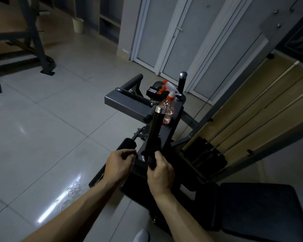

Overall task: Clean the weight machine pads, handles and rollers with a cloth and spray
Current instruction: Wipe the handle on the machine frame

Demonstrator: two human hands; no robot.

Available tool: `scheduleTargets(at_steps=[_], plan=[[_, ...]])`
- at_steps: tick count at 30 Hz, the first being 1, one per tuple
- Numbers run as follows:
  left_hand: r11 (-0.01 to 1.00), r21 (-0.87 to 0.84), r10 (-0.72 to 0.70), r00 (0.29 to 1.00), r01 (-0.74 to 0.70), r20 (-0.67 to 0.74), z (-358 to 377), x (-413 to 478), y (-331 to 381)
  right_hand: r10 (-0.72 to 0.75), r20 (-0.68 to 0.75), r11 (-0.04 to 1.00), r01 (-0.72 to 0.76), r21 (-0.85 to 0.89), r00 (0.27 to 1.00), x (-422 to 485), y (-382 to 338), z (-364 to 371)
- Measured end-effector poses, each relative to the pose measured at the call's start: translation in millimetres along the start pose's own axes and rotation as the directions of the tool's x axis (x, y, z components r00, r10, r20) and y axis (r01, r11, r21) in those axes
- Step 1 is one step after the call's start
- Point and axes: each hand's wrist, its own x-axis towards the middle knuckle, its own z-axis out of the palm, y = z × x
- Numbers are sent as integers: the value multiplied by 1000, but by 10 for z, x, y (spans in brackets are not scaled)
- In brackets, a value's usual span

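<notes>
A black upright handle (153, 130) with a chrome cap rises from the grey weight machine (128, 100). My right hand (160, 173) is closed on a dark cloth (151, 158) wrapped around the handle's base. My left hand (120, 165) pinches a dark fold of the cloth just left of it. A clear spray bottle (168, 109) with an orange-and-white trigger stands on the machine frame behind the handle. A second black handle (182, 83) stands farther back. A black roller (128, 144) lies at lower left of the handle.
The black seat pad (262, 210) is at lower right. The weight stack (205, 152) and its guide rods stand to the right. White doors (173, 37) are behind, and another machine's frame (33, 41) stands at upper left. A pale bin (77, 24) sits far back.
</notes>
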Motion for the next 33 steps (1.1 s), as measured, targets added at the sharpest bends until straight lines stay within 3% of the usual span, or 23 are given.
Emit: scheduleTargets(at_steps=[3, 5, 7, 9, 11, 16, 18, 20, 22, 24, 26, 29, 32, 33], plan=[[1000, -26, 8, 1000, -8, 24, -8, -55, 49, -22, -76, 998, 26, 61, 997, 46, -3, -329], [999, -36, 13, 1000, -13, 18, -21, -80, 70, -116, -297, 965, 179, 194, 948, 273, -174, -518], [999, -46, 16, 1000, -16, 2, -31, -96, 104, -321, -351, 918, 380, 111, 879, 582, -409, -566], [999, -48, 24, 1000, -24, -6, -57, -137, 140, -545, -138, 836, 524, -165, 827, 770, -493, -462], [998, -63, 31, 999, -31, -10, -131, -167, 137, -636, 94, 701, 625, -345, 766, 732, -346, -271], [1000, -25, -2, 1000, 1, -29, -366, -202, 57, -737, 258, 514, 766, -386, 625, 188, 140, -69], [1000, -29, -10, 1000, 10, -5, -409, -224, 86, -717, 311, 529, 778, -339, 624, 37, 254, -129], [998, -63, 3, 999, 1, 50, -421, -278, 214, -686, 264, 634, 735, -241, 678, 30, 311, -260], [994, -102, -11, 984, 29, 178, -312, -334, 390, -594, 172, 782, 614, -103, 786, 56, 280, -487], [984, -163, -22, 949, 77, 315, -148, -385, 554, -408, 91, 912, 402, 77, 908, 83, 174, -775], [988, -145, 6, 919, 56, 395, 3, -447, 751, -205, 2, 945, 197, 261, 979, 129, 75, -1054], [935, -273, 2, 764, 228, 645, 370, -506, 1026, -25, -8, 932, 26, 362, 1000, 217, 84, -1410], [815, -535, 134, 827, 222, 546, 898, -14, 569, 30, 203, 959, -86, 271, 979, 355, 155, -1484], [760, -576, 112, 813, 301, 572, 977, -15, 601, 17, 245, 965, -80, 251, 969, 413, 201, -1484]])
